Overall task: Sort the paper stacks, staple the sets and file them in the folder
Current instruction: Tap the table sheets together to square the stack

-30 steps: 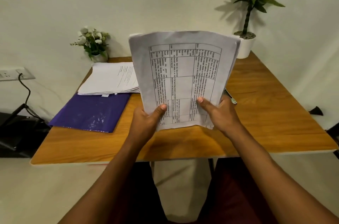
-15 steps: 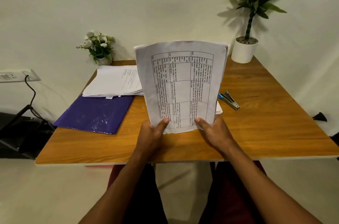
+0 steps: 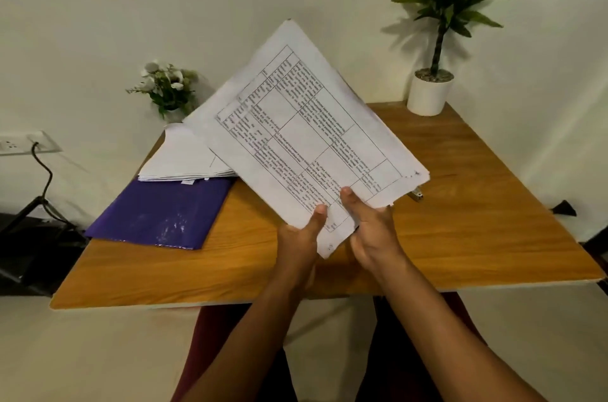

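Note:
Both hands hold a stack of printed sheets (image 3: 306, 138) with a table on its top page, tilted so one corner points down toward me. My left hand (image 3: 301, 237) grips the stack's lower left edge, thumb on top. My right hand (image 3: 370, 230) grips the lower right edge, thumb on the page. A purple folder (image 3: 161, 214) lies shut on the left of the wooden table (image 3: 477, 220). A second pile of white papers (image 3: 184, 158) rests behind the folder. Only the tip of the stapler (image 3: 417, 195) shows past the held stack.
A small pot of white flowers (image 3: 167, 89) stands at the back left by the wall. A tall green plant in a white pot (image 3: 429, 95) stands at the back right corner. A wall socket with a black cable (image 3: 29, 143) is at the left.
The held stack has turned from upright to a diagonal tilt, its corner now pointing down. My hands have come closer together at that corner, and the stack now covers most of the stapler.

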Motion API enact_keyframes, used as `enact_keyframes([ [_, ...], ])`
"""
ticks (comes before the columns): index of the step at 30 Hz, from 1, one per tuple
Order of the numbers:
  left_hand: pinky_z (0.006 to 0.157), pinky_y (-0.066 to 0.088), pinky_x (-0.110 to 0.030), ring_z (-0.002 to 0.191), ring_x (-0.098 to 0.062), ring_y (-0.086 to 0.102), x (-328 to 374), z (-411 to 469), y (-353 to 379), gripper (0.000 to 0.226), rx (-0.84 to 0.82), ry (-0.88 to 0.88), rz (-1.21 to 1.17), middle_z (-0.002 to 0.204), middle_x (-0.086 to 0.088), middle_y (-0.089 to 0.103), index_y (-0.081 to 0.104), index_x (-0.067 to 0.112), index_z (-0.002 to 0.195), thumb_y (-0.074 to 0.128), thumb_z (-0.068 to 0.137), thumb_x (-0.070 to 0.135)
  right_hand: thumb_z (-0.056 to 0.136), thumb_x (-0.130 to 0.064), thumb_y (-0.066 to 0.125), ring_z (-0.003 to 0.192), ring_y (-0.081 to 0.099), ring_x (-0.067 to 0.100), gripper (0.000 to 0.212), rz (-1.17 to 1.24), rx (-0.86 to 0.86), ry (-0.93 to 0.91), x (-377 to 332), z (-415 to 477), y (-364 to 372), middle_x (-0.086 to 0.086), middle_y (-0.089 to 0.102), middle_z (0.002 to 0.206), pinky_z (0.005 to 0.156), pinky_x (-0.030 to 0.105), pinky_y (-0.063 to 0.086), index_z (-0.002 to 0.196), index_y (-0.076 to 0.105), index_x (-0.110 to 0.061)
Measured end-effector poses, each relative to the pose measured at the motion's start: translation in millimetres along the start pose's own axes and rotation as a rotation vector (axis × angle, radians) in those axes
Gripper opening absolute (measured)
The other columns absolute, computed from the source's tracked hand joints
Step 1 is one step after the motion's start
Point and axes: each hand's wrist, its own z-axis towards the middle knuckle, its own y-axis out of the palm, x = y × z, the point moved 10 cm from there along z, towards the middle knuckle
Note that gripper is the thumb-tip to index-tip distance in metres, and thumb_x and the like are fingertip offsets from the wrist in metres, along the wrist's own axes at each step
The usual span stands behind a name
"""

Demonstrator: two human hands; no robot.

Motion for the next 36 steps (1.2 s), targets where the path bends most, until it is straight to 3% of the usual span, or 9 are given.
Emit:
enact_keyframes([
  [5,0.059,0.058,-0.026,0.074,-0.015,0.073,57,25,-56,0.025,0.068,0.029,0.033,0.117,-0.016,0.073,0.065,0.005,0.120,0.066,0.096,0.013,0.092,0.003,0.064,0.115,0.068,0.031,0.049,-0.198,-0.041,-0.067,-43,11,-23,0.013,0.070,0.127,0.088,0.049,0.060,0.138,0.054,-0.012],
  [9,0.080,0.061,-0.038,0.104,-0.023,0.073,122,44,-93,0.047,0.010,0.154,0.193,0.120,-0.009,0.073,0.061,0.019,0.135,0.072,0.090,0.009,0.089,0.005,0.066,0.102,0.073,0.016,0.041,-0.409,-0.098,-0.115,-77,14,-40,0.000,0.076,0.109,0.078,0.030,0.061,0.124,0.059,-0.015],
  [14,0.082,0.061,-0.031,0.107,-0.024,0.073,138,38,-67,0.033,-0.232,0.185,0.485,0.112,-0.002,0.077,0.069,0.013,0.121,0.073,0.088,0.012,0.078,-0.018,0.079,0.107,0.072,0.017,0.032,-0.672,-0.213,-0.167,-90,17,-28,-0.007,0.077,0.109,0.097,0.044,0.055,0.108,0.070,-0.027],
  [19,0.091,0.058,-0.044,0.114,-0.029,0.069,135,33,-67,0.027,-0.182,0.276,0.336,0.122,-0.009,0.073,0.069,0.018,0.123,0.067,0.096,0.021,0.085,-0.011,0.077,0.105,0.072,0.013,0.029,-0.653,-0.193,-0.227,-96,19,-27,-0.015,0.077,0.106,0.089,0.033,0.058,0.105,0.070,-0.031],
  [22,0.086,0.061,-0.034,0.108,-0.019,0.072,93,24,-77,0.025,-0.132,0.187,0.390,0.114,0.003,0.076,0.066,0.024,0.119,0.067,0.094,0.020,0.089,-0.009,0.073,0.104,0.072,0.010,0.030,-0.680,-0.171,-0.158,-66,16,-41,-0.022,0.076,0.101,0.082,0.024,0.059,0.107,0.067,-0.031],
  [27,0.089,0.060,-0.030,0.111,-0.013,0.070,63,11,-86,0.036,-0.096,0.160,0.398,0.117,0.010,0.074,0.061,0.022,0.129,0.068,0.094,0.022,0.088,-0.019,0.075,0.107,0.071,0.011,0.030,-0.690,-0.151,-0.125,-47,10,-54,-0.013,0.076,0.111,0.094,0.037,0.057,0.113,0.067,-0.032],
  [29,0.085,0.059,-0.024,0.108,-0.009,0.070,72,11,-85,0.028,-0.089,0.188,0.389,0.112,0.015,0.075,0.062,0.024,0.122,0.065,0.095,0.016,0.084,-0.027,0.076,0.107,0.071,0.010,0.027,-0.692,-0.149,-0.133,-53,14,-52,-0.015,0.076,0.109,0.094,0.036,0.056,0.109,0.068,-0.032],
  [33,0.095,0.057,-0.027,0.109,-0.001,0.068,53,12,-89,0.029,-0.098,0.130,0.498,0.114,0.022,0.073,0.063,0.029,0.124,0.066,0.095,0.026,0.090,-0.025,0.074,0.104,0.070,0.002,0.023,-0.737,-0.127,-0.124,-38,12,-60,-0.022,0.075,0.108,0.094,0.034,0.055,0.106,0.069,-0.041],
  [36,0.091,0.056,-0.019,0.107,0.004,0.067,50,11,-88,0.032,-0.087,0.141,0.510,0.112,0.015,0.073,0.061,0.028,0.126,0.067,0.094,0.027,0.091,-0.023,0.074,0.103,0.069,0.000,0.023,-0.737,-0.107,-0.100,-27,11,-68,-0.021,0.074,0.107,0.093,0.030,0.055,0.104,0.069,-0.042],
])
